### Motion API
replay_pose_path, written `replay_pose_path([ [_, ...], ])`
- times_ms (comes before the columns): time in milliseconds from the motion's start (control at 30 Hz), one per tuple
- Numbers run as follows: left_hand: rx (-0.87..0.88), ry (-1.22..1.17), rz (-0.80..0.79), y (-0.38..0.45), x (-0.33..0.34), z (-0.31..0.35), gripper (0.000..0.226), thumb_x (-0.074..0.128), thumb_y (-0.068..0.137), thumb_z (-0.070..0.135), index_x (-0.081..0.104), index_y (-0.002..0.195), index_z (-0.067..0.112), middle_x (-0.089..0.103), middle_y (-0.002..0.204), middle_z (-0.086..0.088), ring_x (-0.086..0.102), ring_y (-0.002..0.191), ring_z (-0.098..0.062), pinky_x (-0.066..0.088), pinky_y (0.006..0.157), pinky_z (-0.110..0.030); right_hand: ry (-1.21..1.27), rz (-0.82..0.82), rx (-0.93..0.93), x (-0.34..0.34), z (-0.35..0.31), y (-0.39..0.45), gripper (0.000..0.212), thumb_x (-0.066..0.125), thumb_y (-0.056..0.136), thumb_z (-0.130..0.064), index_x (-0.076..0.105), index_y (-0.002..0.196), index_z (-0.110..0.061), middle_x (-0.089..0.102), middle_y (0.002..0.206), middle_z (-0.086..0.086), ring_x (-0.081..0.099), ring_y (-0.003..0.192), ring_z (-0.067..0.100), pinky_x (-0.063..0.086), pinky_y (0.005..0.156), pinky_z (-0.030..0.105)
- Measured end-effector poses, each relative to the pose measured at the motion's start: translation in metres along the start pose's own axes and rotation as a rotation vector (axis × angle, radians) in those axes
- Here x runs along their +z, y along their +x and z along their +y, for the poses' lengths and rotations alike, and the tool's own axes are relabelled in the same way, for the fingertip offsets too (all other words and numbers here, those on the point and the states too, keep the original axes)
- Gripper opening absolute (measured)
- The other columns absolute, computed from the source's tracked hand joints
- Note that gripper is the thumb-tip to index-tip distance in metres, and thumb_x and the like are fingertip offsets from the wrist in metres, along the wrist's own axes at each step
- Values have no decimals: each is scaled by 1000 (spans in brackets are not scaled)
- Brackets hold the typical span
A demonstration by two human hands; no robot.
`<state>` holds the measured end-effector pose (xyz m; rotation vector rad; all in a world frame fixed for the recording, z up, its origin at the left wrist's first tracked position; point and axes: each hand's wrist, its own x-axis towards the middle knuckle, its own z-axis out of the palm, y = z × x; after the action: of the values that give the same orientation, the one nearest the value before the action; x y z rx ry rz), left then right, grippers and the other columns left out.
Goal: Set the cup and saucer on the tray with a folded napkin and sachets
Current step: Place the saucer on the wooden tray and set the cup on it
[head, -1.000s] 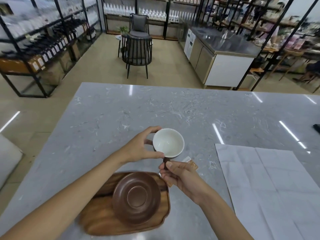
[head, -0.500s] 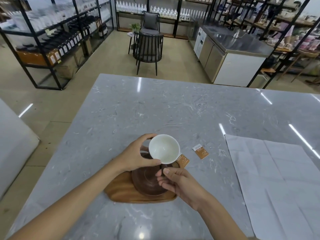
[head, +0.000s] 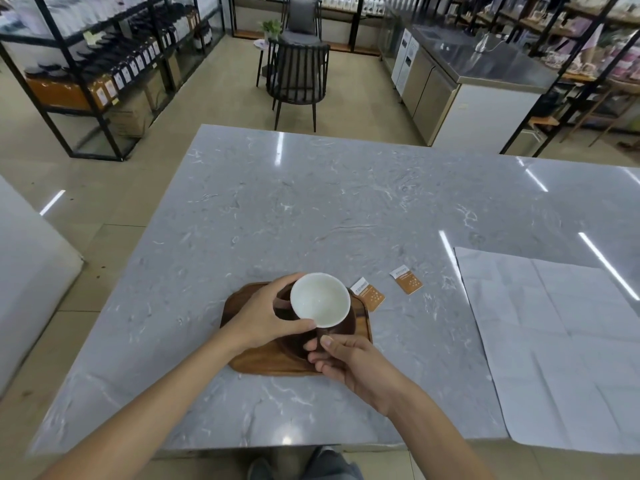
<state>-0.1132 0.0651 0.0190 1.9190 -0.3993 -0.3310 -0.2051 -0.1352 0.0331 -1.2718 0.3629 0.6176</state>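
From the head view I saw the cup [head: 319,299], white inside and dark brown outside, held over the dark saucer [head: 348,323], which sat on the wooden tray [head: 263,363] near the front of the grey marble worktop [head: 311,202]. The cup was empty, its bowl facing up at the camera. I could not tell whether its base was touching the saucer or just above it. The left hand [head: 258,320] wrapped the cup's left side, thumb along the near rim and fingers [head: 285,282] curled round the far side, grasping it. The right hand [head: 349,358] pinched the cup's dark handle at the near edge, thumb on top, fingers clenched beneath. The tray carried nothing besides the saucer that I could make out. Two orange-and-white sachets lay flat on the worktop to the right of the tray: the nearer sachet [head: 367,295] just beside the tray's far right corner, the farther sachet [head: 406,280] a little further right. A large white creased paper sheet [head: 554,341] covered the worktop's right side, well apart from the tray.
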Motion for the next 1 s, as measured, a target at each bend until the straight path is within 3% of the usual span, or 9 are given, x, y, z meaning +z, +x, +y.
replay_pose_path([
  [200,13,-31,3,-2,1,-5,79,92,67,36,53,135,48,59,133,31,59,122,1,54,91,-17,-51,10,11,1,-2,-1,26,59,103,-22,79,110,-7,78,98,11,73,81,8,57,80,19],
  [467,-15,-44,-43,-12,1,-9,80,89,68,43,43,128,72,57,136,35,57,124,7,49,93,-9,-61,-21,37,3,4,-4,28,60,102,-26,78,114,-8,78,109,15,73,79,5,57,75,16],
  [600,-42,-68,-54,-14,1,-12,88,88,67,50,39,139,65,53,143,33,55,128,6,46,100,-12,-154,8,18,-1,4,-6,31,62,100,-39,77,113,-16,80,107,9,72,76,7,58,74,19],
  [700,-76,-96,-43,-18,3,-16,102,89,65,51,37,151,46,52,146,29,57,129,-1,48,106,-27,-398,204,-73,-9,0,-7,37,65,92,-56,78,95,-21,81,88,0,69,68,10,56,68,25],
  [800,-74,-126,12,-23,5,-20,106,92,60,54,41,151,38,52,147,23,57,129,-3,59,94,-31,-537,483,-262,-20,-2,-4,35,75,80,-57,75,80,-22,75,73,-7,67,69,6,53,69,27],
  [900,-77,-124,98,-26,2,-23,108,88,53,68,47,148,37,56,144,21,59,125,1,61,89,-29,-439,576,-399,-23,-3,4,26,74,86,-48,73,104,-29,75,95,-14,67,88,-5,51,77,20],
  [1000,-88,-129,109,-28,2,-26,103,85,55,71,52,145,36,61,140,18,59,125,-1,59,95,-33,-418,525,-448,-22,-5,12,28,65,95,-43,67,123,-41,70,115,-25,60,104,-18,49,84,10],
])
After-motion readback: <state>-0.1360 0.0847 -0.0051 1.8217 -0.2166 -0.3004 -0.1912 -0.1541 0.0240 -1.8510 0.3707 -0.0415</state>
